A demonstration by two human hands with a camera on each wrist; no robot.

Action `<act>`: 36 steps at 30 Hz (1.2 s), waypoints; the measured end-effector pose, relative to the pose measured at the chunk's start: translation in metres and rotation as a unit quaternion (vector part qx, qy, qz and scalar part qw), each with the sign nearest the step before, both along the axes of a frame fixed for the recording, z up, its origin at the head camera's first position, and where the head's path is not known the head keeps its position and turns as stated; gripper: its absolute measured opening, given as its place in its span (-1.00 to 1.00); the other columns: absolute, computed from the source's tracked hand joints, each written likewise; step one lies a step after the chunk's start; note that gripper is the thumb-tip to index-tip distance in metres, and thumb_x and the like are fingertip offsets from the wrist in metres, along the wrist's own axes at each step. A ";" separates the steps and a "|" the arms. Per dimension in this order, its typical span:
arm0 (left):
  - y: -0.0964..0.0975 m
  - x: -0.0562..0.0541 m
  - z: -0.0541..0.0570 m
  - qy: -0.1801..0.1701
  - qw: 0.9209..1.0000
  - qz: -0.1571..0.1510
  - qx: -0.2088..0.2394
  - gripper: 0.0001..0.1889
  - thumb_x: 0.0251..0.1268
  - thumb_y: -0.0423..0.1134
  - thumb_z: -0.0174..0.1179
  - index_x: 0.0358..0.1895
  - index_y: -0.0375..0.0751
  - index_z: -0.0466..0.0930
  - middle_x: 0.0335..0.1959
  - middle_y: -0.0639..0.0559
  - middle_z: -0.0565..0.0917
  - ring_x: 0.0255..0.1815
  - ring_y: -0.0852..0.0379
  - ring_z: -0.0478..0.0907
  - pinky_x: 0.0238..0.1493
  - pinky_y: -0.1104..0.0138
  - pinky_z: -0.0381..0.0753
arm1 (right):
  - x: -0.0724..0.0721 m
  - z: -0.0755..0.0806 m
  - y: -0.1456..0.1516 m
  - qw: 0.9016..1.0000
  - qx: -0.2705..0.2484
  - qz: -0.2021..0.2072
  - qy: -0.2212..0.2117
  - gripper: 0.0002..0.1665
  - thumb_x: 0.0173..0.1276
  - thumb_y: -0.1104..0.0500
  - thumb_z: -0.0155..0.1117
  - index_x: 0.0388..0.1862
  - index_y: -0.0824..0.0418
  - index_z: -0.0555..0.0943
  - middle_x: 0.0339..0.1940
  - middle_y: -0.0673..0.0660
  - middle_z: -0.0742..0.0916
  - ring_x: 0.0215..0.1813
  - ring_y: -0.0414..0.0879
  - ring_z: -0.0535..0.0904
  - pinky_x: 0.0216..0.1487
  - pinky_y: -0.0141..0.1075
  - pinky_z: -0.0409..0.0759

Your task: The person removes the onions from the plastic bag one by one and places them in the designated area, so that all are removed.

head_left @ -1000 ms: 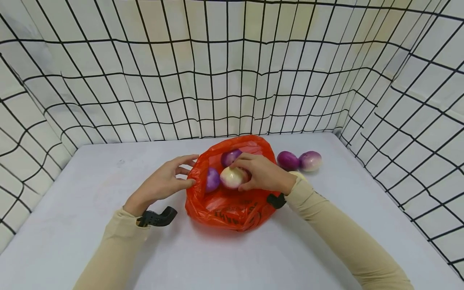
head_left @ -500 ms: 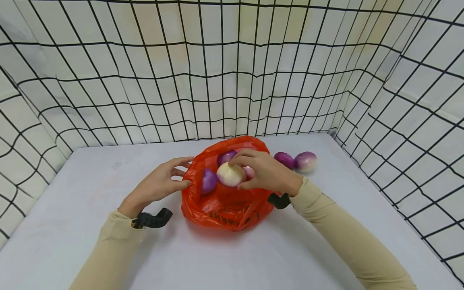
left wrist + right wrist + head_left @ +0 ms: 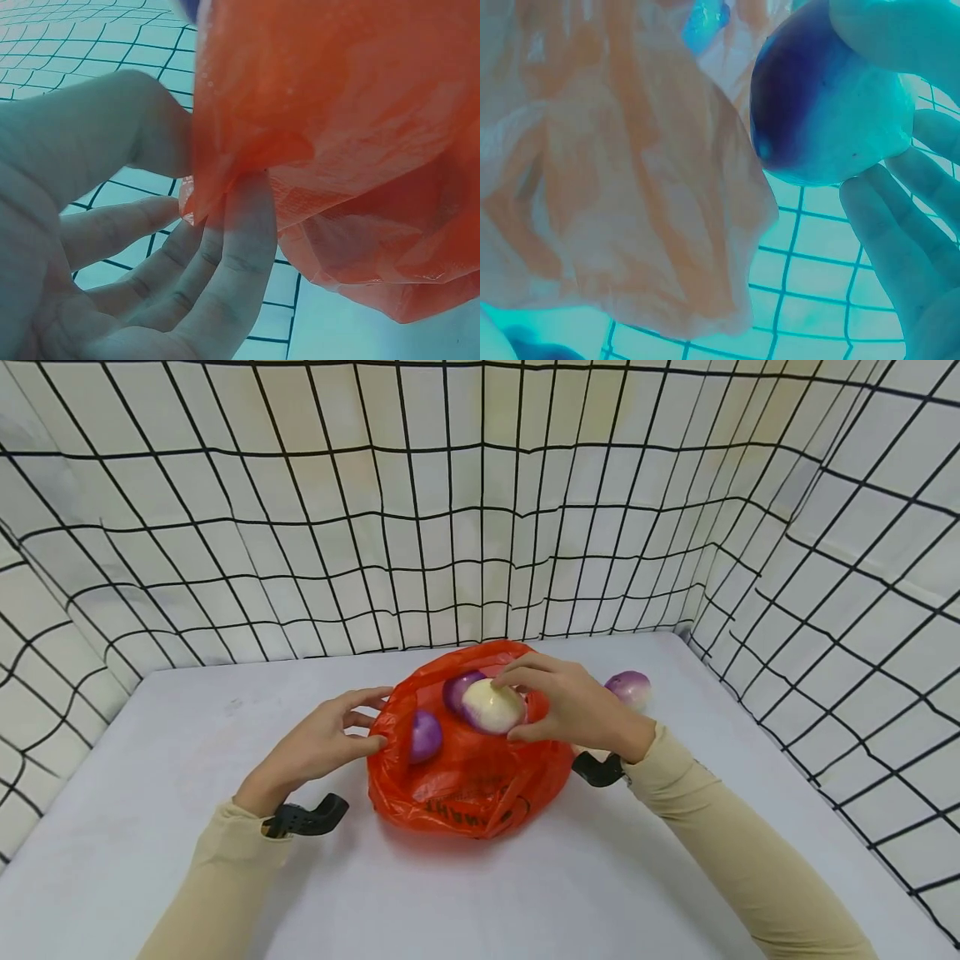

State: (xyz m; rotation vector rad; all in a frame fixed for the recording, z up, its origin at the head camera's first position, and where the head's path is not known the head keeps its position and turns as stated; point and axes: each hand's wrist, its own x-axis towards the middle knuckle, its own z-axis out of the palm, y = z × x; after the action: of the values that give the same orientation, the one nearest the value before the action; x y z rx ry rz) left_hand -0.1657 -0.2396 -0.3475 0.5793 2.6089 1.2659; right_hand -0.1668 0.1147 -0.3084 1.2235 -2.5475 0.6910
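Note:
My right hand (image 3: pixel 573 702) grips a cream-and-purple onion (image 3: pixel 491 708) at the mouth of a red plastic bag (image 3: pixel 457 802). In the right wrist view this onion (image 3: pixel 825 105) shows above the bag's edge, thumb on one side and fingers on the other. On the left, my left hand (image 3: pixel 315 743) pinches the bag's rim between thumb and fingers; the left wrist view shows the film (image 3: pixel 337 90) bunched there. Inside the bag lie a purple onion (image 3: pixel 426 737) at the left and another purple onion (image 3: pixel 459 689) at the back, partly covered by the held one.
Behind my right hand, a purple-and-white onion (image 3: pixel 628 689) sits on the white table (image 3: pixel 225 710). A black wire mesh (image 3: pixel 465 539) with white cloth behind it encloses the table's back and sides.
My right hand has raised the onion and moved it right, away from the purple onion at the left. The left hand stays at the bag's rim. One table onion is now hidden behind the right hand.

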 end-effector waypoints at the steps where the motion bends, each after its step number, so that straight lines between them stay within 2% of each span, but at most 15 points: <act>1: 0.000 0.000 0.000 0.001 1.000 0.000 0.001 -0.29 0.39 -0.22 0.29 0.57 -0.13 0.29 0.39 -0.23 0.52 0.32 -0.22 0.59 0.09 0.12 0.75 | 0.000 0.000 0.002 1.000 -0.006 0.003 0.004 -0.36 0.09 0.10 0.69 0.16 0.15 0.67 0.17 0.08 0.71 0.12 -0.06 0.71 0.11 -0.14 0.78; 5: 0.000 0.001 0.001 0.002 1.000 0.002 -0.001 -0.29 0.39 -0.21 0.29 0.57 -0.12 0.29 0.39 -0.23 0.52 0.31 -0.21 0.60 0.09 0.11 0.75 | 0.000 0.000 0.012 1.000 -0.023 0.006 0.017 -0.35 0.07 0.10 0.71 0.15 0.16 0.67 0.15 0.08 0.72 0.14 -0.04 0.70 0.11 -0.16 0.78; 8: 0.001 0.002 0.001 0.001 1.000 0.003 -0.002 -0.29 0.39 -0.21 0.30 0.57 -0.12 0.29 0.39 -0.23 0.52 0.31 -0.22 0.60 0.08 0.12 0.75 | 0.001 0.000 0.020 0.999 -0.036 0.003 0.025 -0.34 0.06 0.08 0.71 0.15 0.16 0.67 0.14 0.08 0.72 -0.01 -0.04 0.68 -0.10 -0.27 0.76; 11: 0.001 0.002 0.001 0.000 1.000 0.002 -0.002 -0.29 0.39 -0.21 0.30 0.57 -0.13 0.29 0.39 -0.23 0.52 0.31 -0.22 0.59 0.07 0.15 0.75 | 0.002 -0.002 0.029 0.998 -0.053 -0.001 0.034 -0.35 0.05 0.09 0.72 0.14 0.15 0.68 0.14 0.07 0.73 -0.02 -0.06 0.67 -0.14 -0.26 0.73; 16: 0.002 0.003 0.002 0.000 1.000 0.003 -0.003 -0.29 0.40 -0.20 0.30 0.58 -0.14 0.28 0.39 -0.23 0.52 0.31 -0.21 0.59 0.07 0.14 0.75 | 0.003 -0.006 0.042 0.996 -0.078 -0.010 0.036 -0.34 0.02 0.14 0.73 0.14 0.15 0.69 0.16 0.06 0.73 0.17 -0.07 0.67 0.13 -0.14 0.75; 20: 0.003 0.003 0.003 0.000 1.000 0.002 -0.007 -0.28 0.41 -0.18 0.30 0.59 -0.12 0.27 0.39 -0.22 0.51 0.31 -0.20 0.59 0.08 0.13 0.75 | 0.004 -0.011 0.053 0.995 -0.090 -0.026 0.037 -0.31 -0.02 0.16 0.75 0.15 0.15 0.69 0.14 0.07 0.73 0.16 -0.06 0.70 0.15 -0.13 0.75; 27: 0.003 0.005 0.004 -0.003 1.000 0.002 -0.006 -0.28 0.42 -0.16 0.30 0.59 -0.09 0.26 0.40 -0.20 0.50 0.31 -0.18 0.59 0.03 0.29 0.71 | 0.004 -0.015 0.072 0.992 -0.109 -0.051 0.046 -0.31 -0.05 0.19 0.76 0.12 0.13 0.71 0.14 0.06 0.73 0.15 -0.04 0.71 0.12 -0.07 0.76; 29: 0.003 0.005 0.004 -0.008 1.000 0.005 -0.006 -0.28 0.42 -0.16 0.30 0.60 -0.08 0.25 0.40 -0.19 0.50 0.32 -0.18 0.59 0.04 0.31 0.71 | 0.004 -0.016 0.078 0.991 -0.114 -0.056 0.048 -0.31 -0.06 0.19 0.77 0.11 0.13 0.71 0.13 0.05 0.73 0.15 -0.06 0.71 0.14 -0.12 0.76; 33: 0.004 0.005 0.003 -0.011 1.000 0.007 -0.007 -0.27 0.43 -0.15 0.30 0.61 -0.07 0.24 0.41 -0.19 0.49 0.33 -0.20 0.58 0.11 0.16 0.76 | 0.005 -0.018 0.089 0.989 -0.132 -0.056 0.045 -0.29 -0.11 0.22 0.78 0.10 0.14 0.71 0.13 0.06 0.73 0.13 -0.08 0.74 0.21 -0.39 0.69; 36: 0.004 0.004 0.004 -0.012 1.000 0.009 -0.011 -0.26 0.43 -0.15 0.29 0.61 -0.08 0.22 0.42 -0.20 0.48 0.35 -0.23 0.56 0.14 0.06 0.77 | 0.004 -0.020 0.097 0.986 -0.146 -0.055 0.050 -0.27 -0.14 0.25 0.79 0.09 0.16 0.71 0.11 0.07 0.74 0.10 -0.08 0.76 0.21 -0.49 0.66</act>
State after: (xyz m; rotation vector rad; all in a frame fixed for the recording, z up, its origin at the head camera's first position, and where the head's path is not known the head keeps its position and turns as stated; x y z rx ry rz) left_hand -0.1615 -0.2356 -0.3436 0.5335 2.6108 1.2405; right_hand -0.1630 0.2115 -0.3285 0.9861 -2.3116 0.9142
